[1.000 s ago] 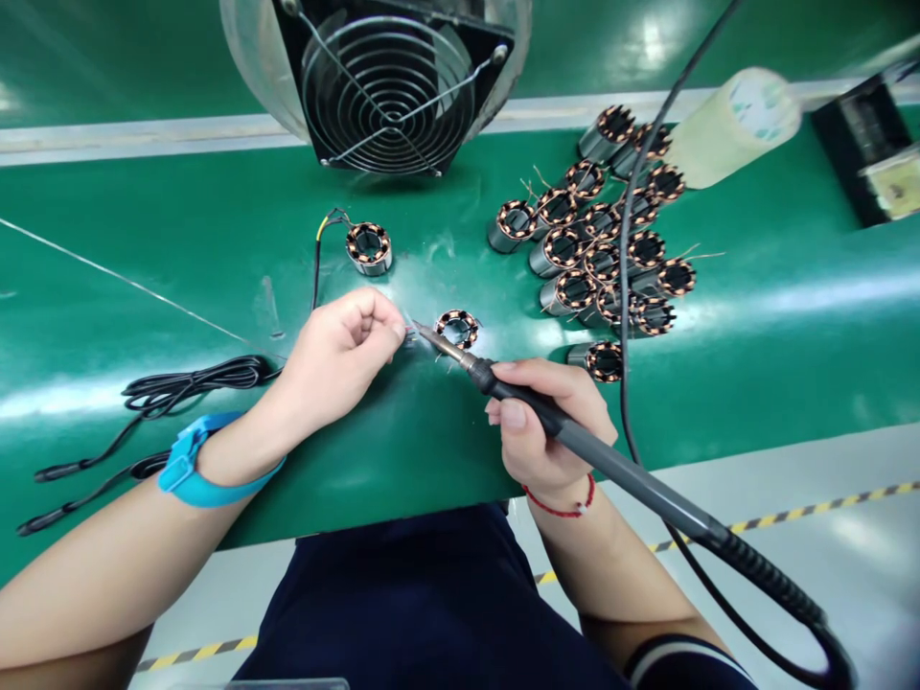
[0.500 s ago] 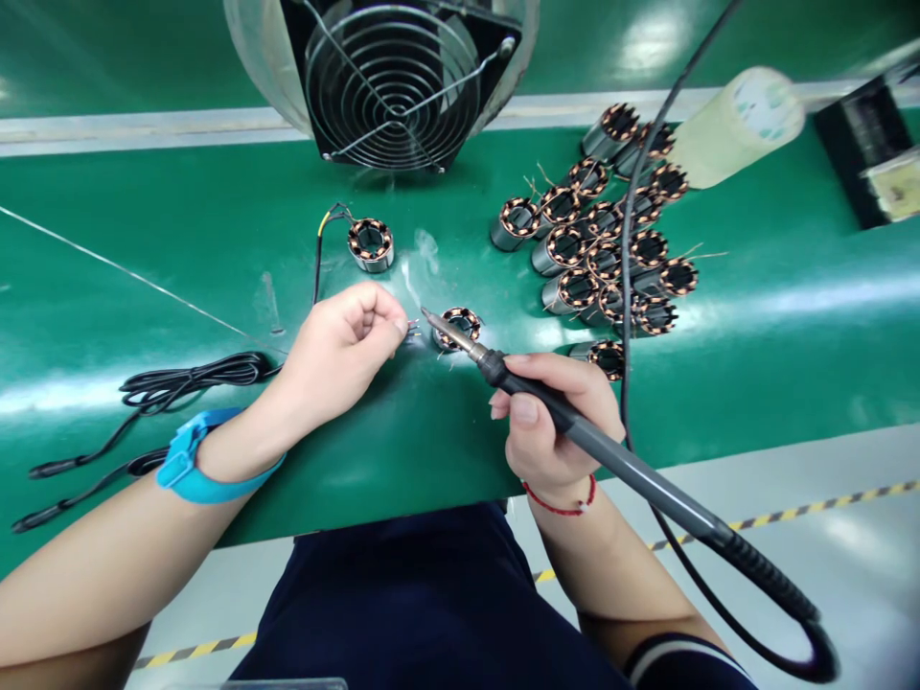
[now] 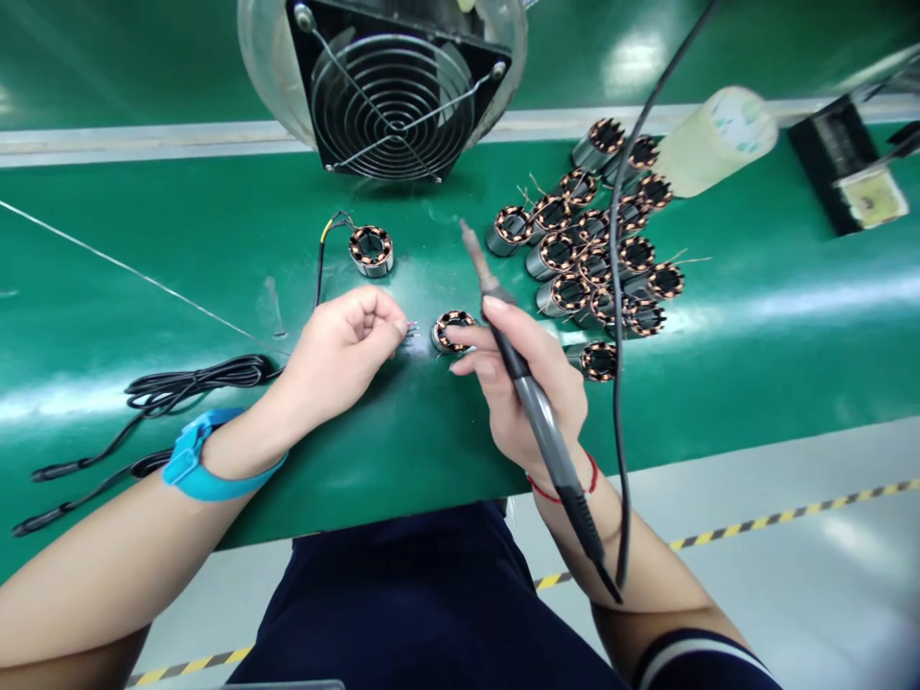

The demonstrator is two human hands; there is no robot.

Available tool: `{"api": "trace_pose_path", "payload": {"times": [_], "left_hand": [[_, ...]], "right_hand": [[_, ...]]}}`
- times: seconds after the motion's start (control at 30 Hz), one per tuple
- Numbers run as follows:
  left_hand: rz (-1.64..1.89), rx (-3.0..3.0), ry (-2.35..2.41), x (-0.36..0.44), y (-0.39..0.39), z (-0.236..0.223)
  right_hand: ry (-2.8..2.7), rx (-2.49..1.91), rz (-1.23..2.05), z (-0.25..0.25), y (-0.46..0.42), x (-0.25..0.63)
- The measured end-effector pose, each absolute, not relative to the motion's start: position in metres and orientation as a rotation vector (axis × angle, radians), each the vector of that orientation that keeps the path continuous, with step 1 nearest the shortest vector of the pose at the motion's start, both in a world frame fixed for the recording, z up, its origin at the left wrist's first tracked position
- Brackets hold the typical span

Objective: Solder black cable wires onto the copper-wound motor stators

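Between thumb and fingers, my left hand (image 3: 352, 350) pinches a cable, whose thin wire ends (image 3: 412, 331) stick out to the right. My right hand (image 3: 536, 383) is closed around a soldering iron (image 3: 528, 379), its tip tilted up and away from the bench. Fingers of that same hand reach to a motor stator (image 3: 444, 331) with copper windings, just right of the wire ends, and seem to touch it. Behind my left hand stands another stator (image 3: 372, 251) with yellow and black leads joined to it.
Several stators (image 3: 567, 254) stand grouped at the right, the iron's cord (image 3: 616, 287) passing over them. A fan (image 3: 394, 120) faces me at the back. Coiled black cables (image 3: 194, 383) lie left, below a solder wire (image 3: 129, 268). A pale roll (image 3: 719, 139) and black stand (image 3: 834, 153) sit back right.
My right hand has turned the soldering iron upright, lifting its tip away from the wire ends, and its fingers have moved to the near stator. My left hand keeps its place.
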State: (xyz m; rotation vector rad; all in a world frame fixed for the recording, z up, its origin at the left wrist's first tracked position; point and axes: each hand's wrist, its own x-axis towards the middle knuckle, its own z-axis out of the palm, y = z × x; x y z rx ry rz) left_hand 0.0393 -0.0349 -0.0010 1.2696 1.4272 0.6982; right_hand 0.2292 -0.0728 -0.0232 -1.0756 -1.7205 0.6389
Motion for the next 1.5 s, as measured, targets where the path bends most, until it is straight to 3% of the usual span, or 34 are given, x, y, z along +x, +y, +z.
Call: {"api": "trace_pose_path", "payload": {"times": [0.2,0.4,0.7,1.0,1.5], "left_hand": [[0.676,1.308,1.431,0.038,-0.035,-0.001],[0.676,1.281,1.427,0.038,-0.034,-0.001],[0.754,1.156,1.349,0.035,-0.033,-0.004],[0.802,1.146,1.303,0.032,-0.036,-0.002],[0.821,1.894,1.312,0.024,-0.043,-0.009]], "right_hand": [[-1.986,-1.237,0.668,-0.001,-0.044,0.225],[-2.123,-1.195,0.789,-0.020,-0.025,0.216],[-2.015,-1.186,0.511,-0.030,-0.030,0.211],[-1.892,-1.050,0.741,-0.031,-0.038,0.205],[-1.778,-0.965,0.865,-0.034,-0.034,0.207]]}}
